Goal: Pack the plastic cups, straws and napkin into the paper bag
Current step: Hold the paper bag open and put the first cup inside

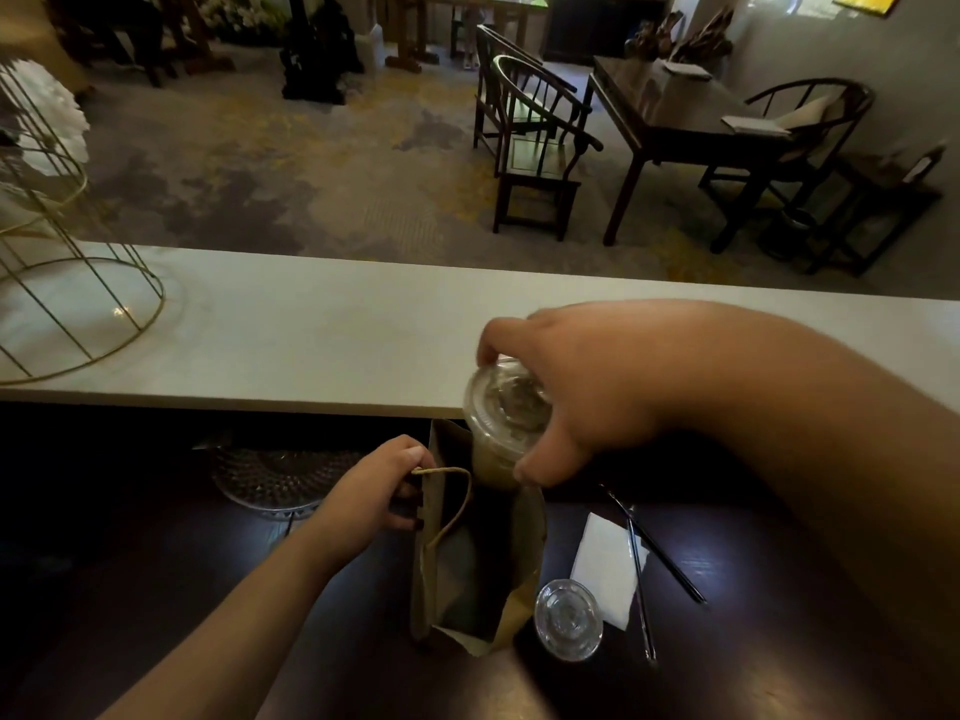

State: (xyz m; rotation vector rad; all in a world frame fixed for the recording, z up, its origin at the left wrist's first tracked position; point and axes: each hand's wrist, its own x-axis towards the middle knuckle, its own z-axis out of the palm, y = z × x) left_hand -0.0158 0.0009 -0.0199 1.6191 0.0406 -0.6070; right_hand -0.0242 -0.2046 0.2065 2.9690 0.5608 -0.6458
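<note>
A brown paper bag [467, 563] stands open on the dark counter. My left hand [371, 491] pinches its left rim by the twine handle. My right hand [576, 387] grips a lidded plastic cup [501, 413] of pale drink from above, right over the far end of the bag's mouth. A second lidded plastic cup [569, 618] stands on the counter just right of the bag. A white napkin [605, 569] lies beside it, with two dark straws [654, 550] across and next to the napkin.
A raised white ledge [311, 330] runs across behind the bag. A gold wire stand [62, 283] sits on its left end. A patterned glass dish [275, 480] lies left of the bag under the ledge. Chairs and a dark table stand beyond.
</note>
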